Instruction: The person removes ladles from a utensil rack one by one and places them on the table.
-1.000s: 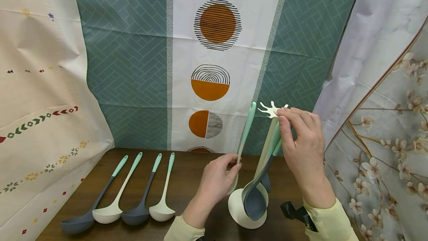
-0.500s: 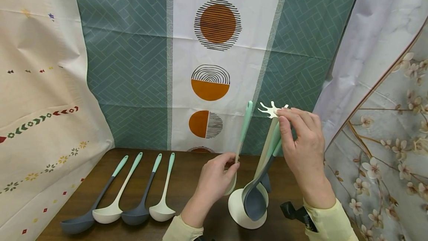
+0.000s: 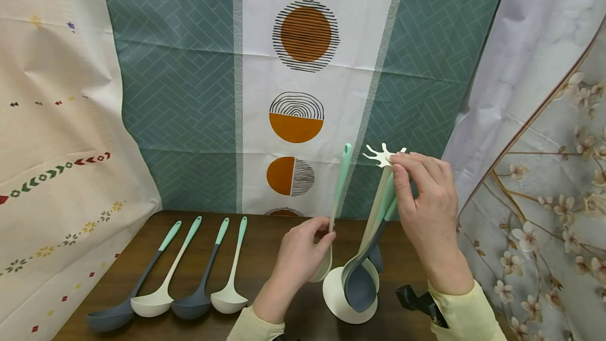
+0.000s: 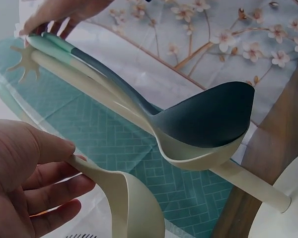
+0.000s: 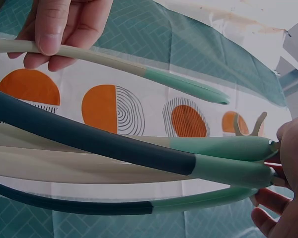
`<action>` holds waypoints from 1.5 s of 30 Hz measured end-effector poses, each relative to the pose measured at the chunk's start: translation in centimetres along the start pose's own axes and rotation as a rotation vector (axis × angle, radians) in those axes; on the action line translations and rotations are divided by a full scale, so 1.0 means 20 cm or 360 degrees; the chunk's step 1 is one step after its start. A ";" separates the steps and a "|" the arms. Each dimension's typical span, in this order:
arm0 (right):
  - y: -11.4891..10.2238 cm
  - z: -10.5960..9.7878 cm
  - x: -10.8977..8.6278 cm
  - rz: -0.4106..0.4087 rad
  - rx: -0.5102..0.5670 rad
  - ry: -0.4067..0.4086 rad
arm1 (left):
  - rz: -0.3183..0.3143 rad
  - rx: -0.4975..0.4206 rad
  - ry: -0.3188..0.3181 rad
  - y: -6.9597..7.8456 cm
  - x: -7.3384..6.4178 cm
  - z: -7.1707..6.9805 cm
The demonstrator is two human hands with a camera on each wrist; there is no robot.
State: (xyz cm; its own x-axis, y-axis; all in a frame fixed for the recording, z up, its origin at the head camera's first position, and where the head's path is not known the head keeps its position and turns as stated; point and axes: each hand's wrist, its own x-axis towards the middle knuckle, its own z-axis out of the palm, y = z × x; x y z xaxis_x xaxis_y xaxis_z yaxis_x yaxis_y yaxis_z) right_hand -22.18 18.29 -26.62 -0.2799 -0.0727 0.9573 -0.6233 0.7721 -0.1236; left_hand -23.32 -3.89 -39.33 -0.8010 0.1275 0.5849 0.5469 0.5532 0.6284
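My left hand (image 3: 303,251) pinches the thin neck of a cream ladle (image 4: 134,208) with a mint handle. That ladle is held upright, just left of a cream utensil stand (image 3: 379,201). Fingers and thumb of my right hand (image 3: 428,199) grip the stand's hooked top, close to the hung handle ends. On the stand hang a dark grey ladle (image 4: 208,114) and, right behind it, another cream ladle (image 4: 188,161). The right wrist view shows a second dark-shafted utensil (image 5: 69,203) hanging on the far side; its head is mostly hidden in the head view.
To the left, several ladles lie side by side on the brown table (image 3: 270,236), dark grey ladle (image 3: 111,320) and cream ladle (image 3: 153,303) alternating, handles pointing away. The stand's round base (image 3: 338,307) sits at right. Patterned cloth (image 3: 303,78) hangs behind and at both sides.
My left hand has drifted left with the cream ladle, widening the gap from the stand; its handle stands more upright. My right hand keeps its grip on the stand's top.
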 end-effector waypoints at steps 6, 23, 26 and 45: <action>0.00 0.01 0.00 0.0015 0.0018 0.0017 | -0.0001 0.0041 0.0014 -0.01 -0.02 -0.03; 0.01 0.00 0.00 -0.0004 0.0038 0.0057 | -0.0046 0.0179 -0.0021 -0.10 -0.05 -0.10; 0.00 0.00 0.01 0.0007 0.0043 0.0069 | -0.0066 0.0214 -0.0031 -0.12 -0.05 -0.11; -0.01 0.01 0.00 0.0040 0.0057 0.0067 | -0.0203 0.0344 -0.0105 -0.26 -0.10 -0.14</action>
State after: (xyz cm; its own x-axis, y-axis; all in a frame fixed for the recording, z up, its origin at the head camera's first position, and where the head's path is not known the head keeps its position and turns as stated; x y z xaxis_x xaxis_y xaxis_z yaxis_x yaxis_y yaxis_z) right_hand -22.27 18.07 -26.71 -0.2652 -0.0262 0.9638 -0.6425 0.7502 -0.1564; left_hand -23.89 -9.30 -42.22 -0.8781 0.0950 0.4689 0.3816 0.7303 0.5667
